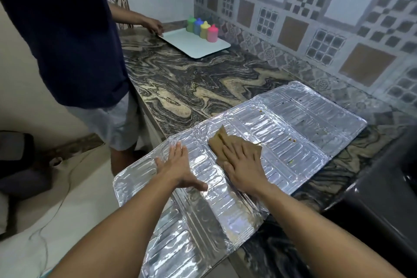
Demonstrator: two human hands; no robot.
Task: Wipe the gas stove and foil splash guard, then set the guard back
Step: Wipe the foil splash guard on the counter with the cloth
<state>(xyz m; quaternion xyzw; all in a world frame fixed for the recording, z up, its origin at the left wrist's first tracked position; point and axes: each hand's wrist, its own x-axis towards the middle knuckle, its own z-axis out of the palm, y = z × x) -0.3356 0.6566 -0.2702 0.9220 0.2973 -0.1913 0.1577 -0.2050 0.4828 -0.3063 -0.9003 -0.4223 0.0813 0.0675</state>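
The silver foil splash guard [293, 124] lies unfolded flat on the marble counter, its near end hanging past the counter's front edge. Small food specks dot its far panels. My left hand [178, 167] presses flat on the guard's left part, fingers spread. My right hand [243, 162] rests palm down on a brown cloth [220, 140] at the middle of the guard. The black gas stove [383, 198] shows only as a dark glossy body at the right edge.
Another person in a dark shirt [61, 36] stands at the counter's left end, a hand on a white tray [194, 45] that carries several coloured bottles [203, 28]. Patterned wall tiles [316, 18] back the marble counter [191, 83]. A cable trails across the floor at left.
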